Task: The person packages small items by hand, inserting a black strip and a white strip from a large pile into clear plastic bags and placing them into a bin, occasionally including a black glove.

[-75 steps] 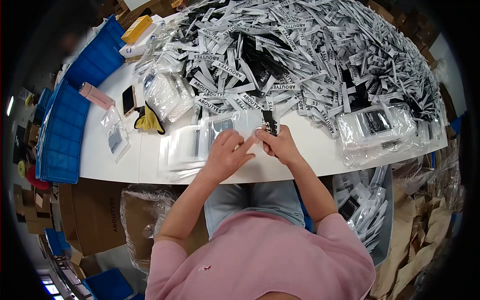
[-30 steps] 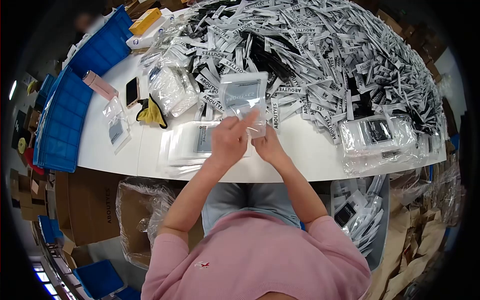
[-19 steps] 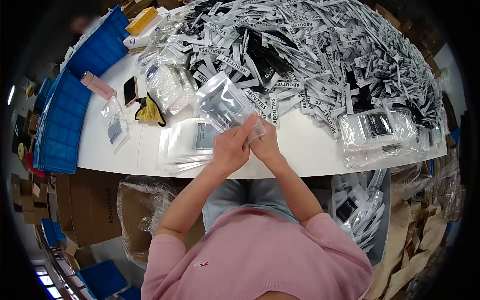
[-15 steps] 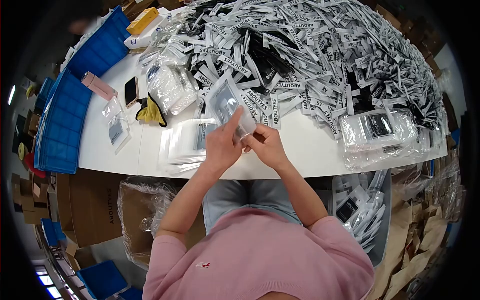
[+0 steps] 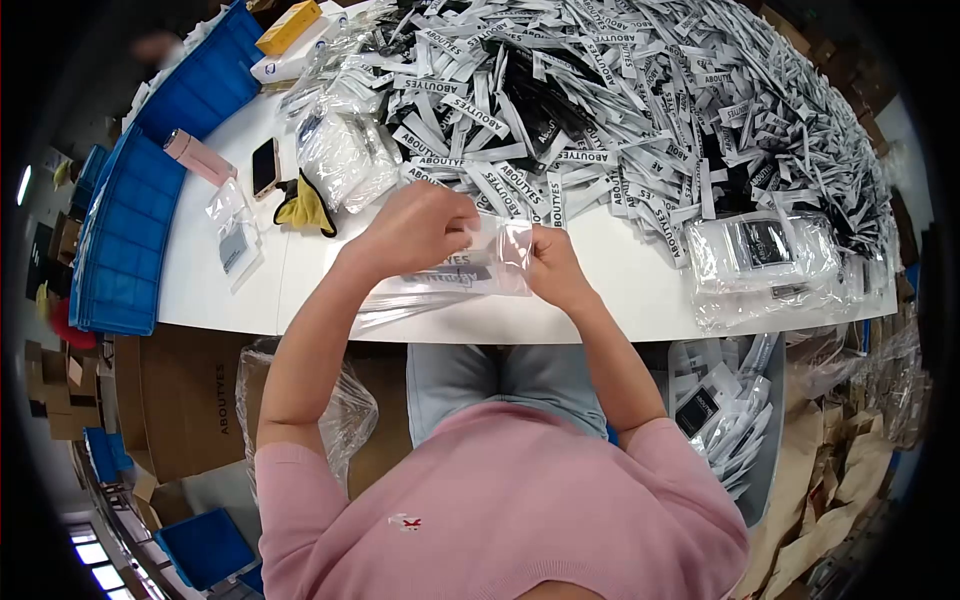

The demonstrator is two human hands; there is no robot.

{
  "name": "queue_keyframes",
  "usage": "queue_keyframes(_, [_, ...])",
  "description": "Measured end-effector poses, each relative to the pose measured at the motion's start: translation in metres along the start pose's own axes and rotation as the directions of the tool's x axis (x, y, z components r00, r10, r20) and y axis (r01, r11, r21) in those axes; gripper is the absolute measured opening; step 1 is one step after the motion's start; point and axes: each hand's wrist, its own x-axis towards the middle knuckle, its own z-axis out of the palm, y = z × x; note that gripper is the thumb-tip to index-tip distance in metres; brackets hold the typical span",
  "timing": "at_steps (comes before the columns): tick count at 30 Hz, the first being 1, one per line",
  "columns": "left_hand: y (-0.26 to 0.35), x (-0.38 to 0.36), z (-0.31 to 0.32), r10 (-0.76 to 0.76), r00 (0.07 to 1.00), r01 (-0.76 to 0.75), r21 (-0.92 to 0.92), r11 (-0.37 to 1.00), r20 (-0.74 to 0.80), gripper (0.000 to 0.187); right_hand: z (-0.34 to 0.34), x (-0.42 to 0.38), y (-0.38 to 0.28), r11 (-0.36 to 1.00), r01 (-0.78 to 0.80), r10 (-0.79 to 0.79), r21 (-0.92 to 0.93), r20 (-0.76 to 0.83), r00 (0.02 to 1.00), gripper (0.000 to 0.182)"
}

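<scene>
A clear plastic bag [image 5: 514, 256] is stretched sideways between my hands, just above the near part of the table. My right hand [image 5: 560, 268] pinches its right end with curled fingers. My left hand [image 5: 425, 228] is closed at the bag's upper left, the fingertips partly hidden by the knuckles. Under the bag and my left hand lies a stack of flat clear bags [image 5: 400, 308] with grey printed panels. Beyond both hands spreads a big heap of narrow white packets [image 5: 610, 155] printed ABOUTYES, with some black ones among them.
At the left are blue crates [image 5: 125, 240], a pink bottle [image 5: 200, 158], a phone [image 5: 265, 167], a yellow-black glove [image 5: 305, 208] and bundled clear bags [image 5: 340, 165]. A filled plastic package [image 5: 760, 255] sits right. Below the table edge, a grey bin [image 5: 765, 440] holds packets.
The bag has turned from tilted upright to lying sideways. My left hand has moved up and left, its pointing finger now curled in; my right hand has shifted slightly right.
</scene>
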Motion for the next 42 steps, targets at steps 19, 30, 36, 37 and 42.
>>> queue_keyframes(19, [-0.013,-0.028,0.058,-0.324,0.944,0.237,-0.561,0.793,-0.060,0.017,0.007,-0.025,-0.024,0.982,0.046,-0.042,0.185,-0.023,0.999,0.015])
queue_keyframes(30, [0.019,-0.016,0.047,0.289,0.954,-0.237,0.389,0.890,-0.081,0.007,0.001,-0.034,-0.031,0.909,0.270,-0.306,-0.316,-0.069,0.950,0.008])
queue_keyframes(36, [0.004,-0.011,0.059,0.042,0.997,-0.041,0.009,0.999,-0.059,0.013,-0.062,-0.079,-0.021,0.942,0.136,-0.175,-0.306,-0.102,0.979,0.014])
queue_keyframes(37, [-0.016,-0.016,0.066,0.148,0.973,-0.129,0.113,0.985,-0.179,0.014,-0.090,-0.099,-0.016,0.958,0.046,-0.073,-0.284,-0.085,0.994,0.014])
queue_keyframes(42, [-0.046,-0.058,0.057,-0.133,0.983,0.139,0.035,0.990,-0.124,0.021,-0.214,-0.225,0.015,0.698,-0.512,0.201,-0.501,-0.549,0.812,0.029])
